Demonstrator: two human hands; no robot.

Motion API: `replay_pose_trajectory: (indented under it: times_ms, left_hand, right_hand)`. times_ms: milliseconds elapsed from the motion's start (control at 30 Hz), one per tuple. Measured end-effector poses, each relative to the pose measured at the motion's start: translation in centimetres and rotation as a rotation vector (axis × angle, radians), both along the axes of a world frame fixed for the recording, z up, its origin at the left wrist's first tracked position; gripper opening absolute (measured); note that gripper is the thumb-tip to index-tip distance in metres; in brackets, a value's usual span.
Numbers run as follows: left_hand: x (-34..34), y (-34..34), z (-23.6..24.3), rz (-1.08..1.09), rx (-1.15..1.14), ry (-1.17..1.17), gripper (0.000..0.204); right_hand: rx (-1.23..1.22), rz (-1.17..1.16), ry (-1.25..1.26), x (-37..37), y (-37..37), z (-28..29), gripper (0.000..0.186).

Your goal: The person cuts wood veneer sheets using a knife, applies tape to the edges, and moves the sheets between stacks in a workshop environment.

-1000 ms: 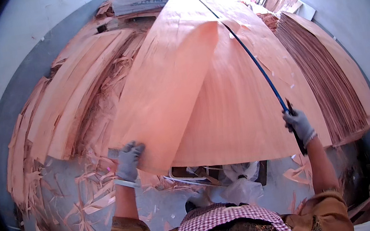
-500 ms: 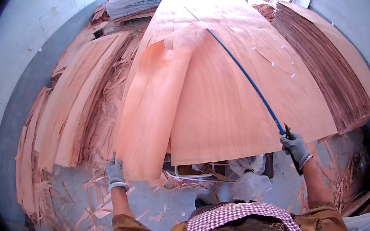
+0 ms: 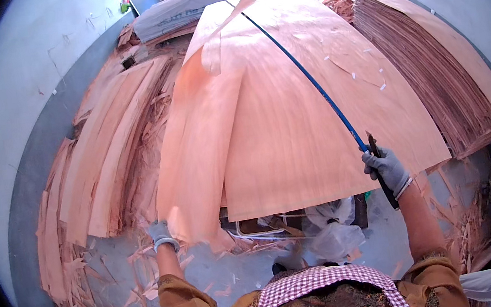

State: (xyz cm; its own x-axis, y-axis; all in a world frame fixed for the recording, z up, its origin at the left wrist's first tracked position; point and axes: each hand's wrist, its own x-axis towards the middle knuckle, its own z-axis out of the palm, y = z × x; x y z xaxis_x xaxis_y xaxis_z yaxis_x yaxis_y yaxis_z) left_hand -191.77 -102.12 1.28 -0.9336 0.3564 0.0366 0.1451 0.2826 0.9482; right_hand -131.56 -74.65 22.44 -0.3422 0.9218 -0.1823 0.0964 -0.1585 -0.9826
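A big stack of thin, pale reddish-brown wood veneer sheets (image 3: 317, 124) is seen spread out right in front, and everything else can be placed off that. A long narrow strip of the same thin veneer (image 3: 195, 154) is draped down the stack's left edge, with its lower end blurred. The left hand (image 3: 160, 233), in a grey knit glove, is held at that lower end, just below the stack's near-left corner; it looks closed on the strip's edge, but with the blur it can't really be told for sure.

The right hand (image 3: 389, 168), also grey-gloved, is curled tight around a long thin blue rod (image 3: 303, 73) at the stack's near-right edge. The rod is laid diagonally across the top sheet, running up toward the far-left corner. A dark handle-like piece is seen sticking out above and below that fist.

Left of the stack, loose heaps of narrower veneer strips (image 3: 108, 160) are piled on the grey floor (image 3: 359, 244), with splintered scraps scattered about. Right of the stack, a darker brown pile of veneer (image 3: 435, 76) is stacked up. Behind the stack, a grey tarp-covered bundle (image 3: 200, 6) is visible.
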Motion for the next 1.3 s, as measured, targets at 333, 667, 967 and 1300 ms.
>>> replay_pose_trajectory:
  times_ms: [333,667,967,1300]
  left_hand:
    - [-7.3,-4.1,-3.2,-0.044,-0.547,0.48,0.017]
    - [4.0,-1.8,6.9,-0.096,-0.567,0.282,0.046]
    - [14.6,5.0,17.0,-0.164,-0.399,1.134,0.04]
    - [28.7,14.8,23.7,-0.65,0.29,0.132,0.033]
  right_hand:
    - [0.007,-0.075,-0.054,2.6,-3.0,-2.7,0.016]
    - [0.028,-0.121,-0.156,7.2,-8.8,-5.3,0.025]
    - [-0.039,-0.097,-0.233,10.8,-11.7,-6.5,0.03]
    - [0.23,0.257,-0.494,13.5,-14.5,-11.4,0.018]
